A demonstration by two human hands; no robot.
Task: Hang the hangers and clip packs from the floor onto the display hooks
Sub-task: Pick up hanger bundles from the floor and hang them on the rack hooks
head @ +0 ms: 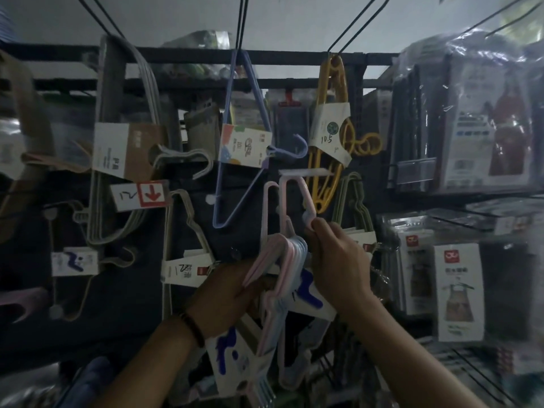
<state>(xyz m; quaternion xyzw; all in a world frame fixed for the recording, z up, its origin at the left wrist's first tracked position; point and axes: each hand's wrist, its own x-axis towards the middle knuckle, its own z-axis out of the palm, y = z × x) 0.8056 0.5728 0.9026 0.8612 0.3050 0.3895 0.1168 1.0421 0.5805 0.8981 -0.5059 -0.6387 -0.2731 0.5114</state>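
A bundle of pink and pale blue hangers (282, 260) with a white card label hangs low in the middle of the display wall. My left hand (232, 293) grips the bundle from below, fingers curled round the hanger arms. My right hand (335, 254) pinches a pink hanger (297, 198) by its end, just under a white display hook (306, 172). The top of that pink hanger sits at the hook. A second labelled pack of hangers (235, 357) hangs lower, below my left wrist.
Other packs hang around: grey hangers (123, 148) at the left, a lilac hanger (244, 142) in the middle, yellow hangers (332, 128) to its right. Bagged aprons (459, 290) fill the right side. A dark rail (206, 54) runs across the top.
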